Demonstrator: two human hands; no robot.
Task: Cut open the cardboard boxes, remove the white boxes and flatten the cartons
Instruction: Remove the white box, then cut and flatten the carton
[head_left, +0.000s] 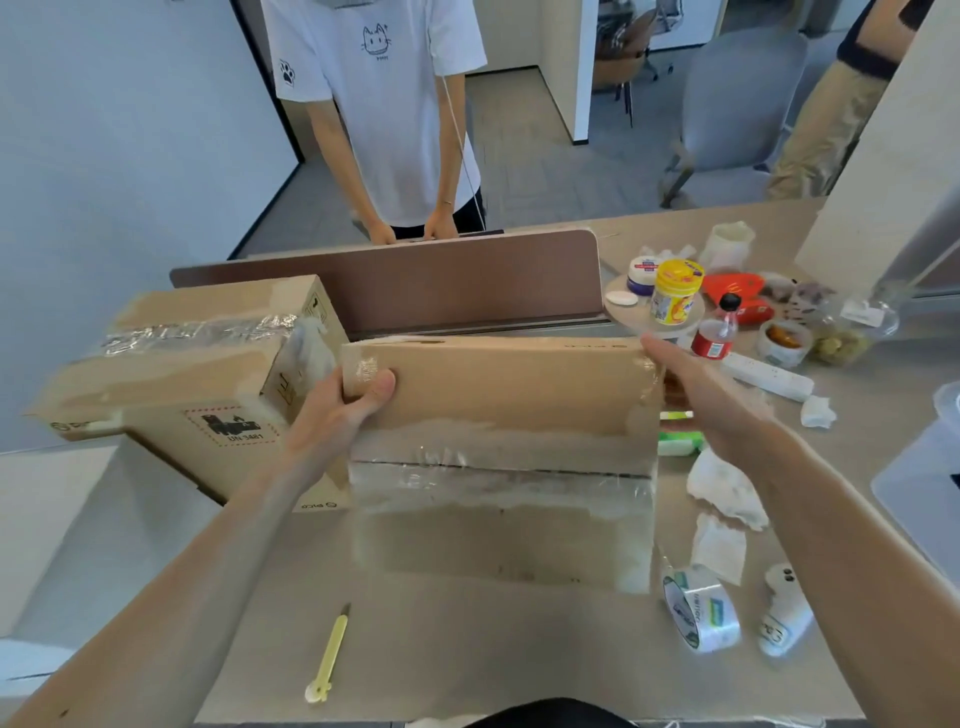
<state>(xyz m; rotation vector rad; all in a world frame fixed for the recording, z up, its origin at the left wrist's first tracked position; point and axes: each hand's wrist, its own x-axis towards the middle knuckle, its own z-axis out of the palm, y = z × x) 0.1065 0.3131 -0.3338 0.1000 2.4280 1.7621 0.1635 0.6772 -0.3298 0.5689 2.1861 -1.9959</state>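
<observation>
2 brown cardboard boxes are seen on a beige table (467, 649), both sealed with clear tape. The nearer cardboard box (498, 395) is held at the middle of the table with its broad taped face turned toward the camera; the tape is laid over a dark seam running across that face. Its upper left corner is grasped by the left hand (337, 410), with the thumb pressed on the front face and the fingers hidden behind. The right hand (701, 389) is laid against the upper right end of the same box, fingers straight and not curled round anything. The other cardboard box (208, 364), marked with a red-bordered UN 3481 label, is set just beside it on the left, behind the left wrist.

1 yellow-handled cutter (330, 660) is left on the table near the front edge, well apart from both hands. 1 roll of clear tape (701, 613) and crumpled white tissues (727, 488) are placed to the right of the held box. A brown desk divider (415, 280) is seen behind the boxes.
</observation>
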